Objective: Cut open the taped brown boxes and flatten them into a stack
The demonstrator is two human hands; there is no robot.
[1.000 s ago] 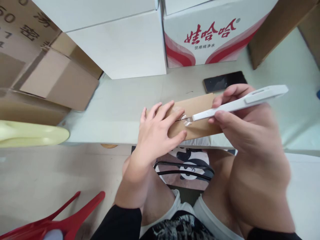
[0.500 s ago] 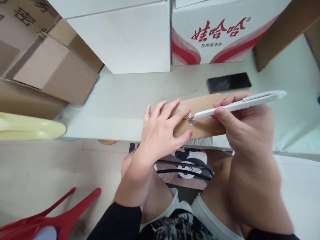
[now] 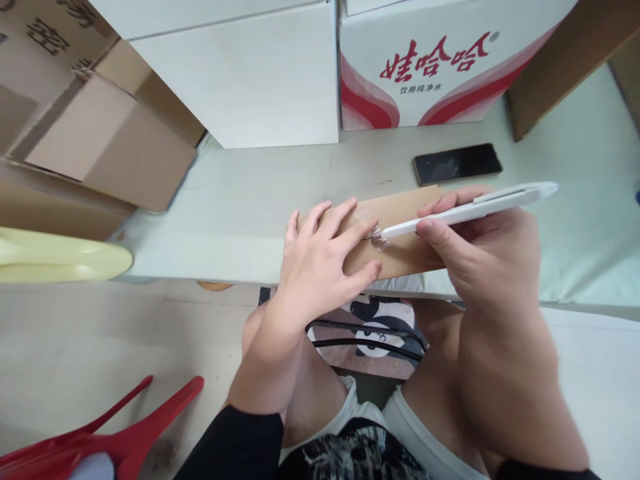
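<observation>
A small flat brown cardboard box [image 3: 405, 250] lies at the near edge of the pale table [image 3: 250, 213]. My left hand [image 3: 320, 267] rests flat on its left half, fingers spread, pressing it down. My right hand [image 3: 480, 257] is closed round a white utility knife [image 3: 475, 210], thumb and fingers pinching the handle. The knife's tip sits on clear tape [image 3: 377, 237] at the box's top seam, just right of my left fingertips.
A black phone [image 3: 457, 163] lies on the table behind the box. A white carton [image 3: 240, 80] and a red-and-white printed carton [image 3: 440, 60] stand at the back, brown cartons [image 3: 100, 140] at left. A yellow chair [image 3: 60, 257] and a red chair [image 3: 115, 433] stand left.
The knife tip has slid slightly left along the taped seam toward my left fingertips. My left hand stays pressed on the box.
</observation>
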